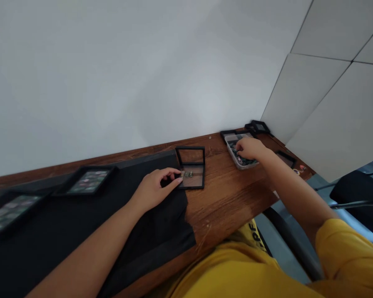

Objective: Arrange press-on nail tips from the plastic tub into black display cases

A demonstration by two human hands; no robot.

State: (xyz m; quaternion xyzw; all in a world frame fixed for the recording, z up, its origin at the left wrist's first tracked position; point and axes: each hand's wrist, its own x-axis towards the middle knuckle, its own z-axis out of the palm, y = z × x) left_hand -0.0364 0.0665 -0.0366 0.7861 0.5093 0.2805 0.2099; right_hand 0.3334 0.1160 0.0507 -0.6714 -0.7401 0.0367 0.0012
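A small black-framed display case [199, 173] stands open, its lid raised at the back and a few small pale pieces [188, 174] in a row on its clear pane. At its left edge is my left hand [153, 187], thumb and index finger closing on the frame. Farther right, my right hand [250, 147] reaches into a clear plastic tub [244, 166]. Its fingers are bent together over dark, greenish and pinkish small pieces [240, 159] inside; whatever the fingertips pinch is hidden.
Two filled black frames [89, 181] [12, 210] lie on the black cloth [65, 223] at left. More black frames [259, 126] sit behind the tub, against the wall. Another frame [286, 158] and small colourful items [299, 169] lie beyond my right forearm. A dark chair [357, 198] stands at right.
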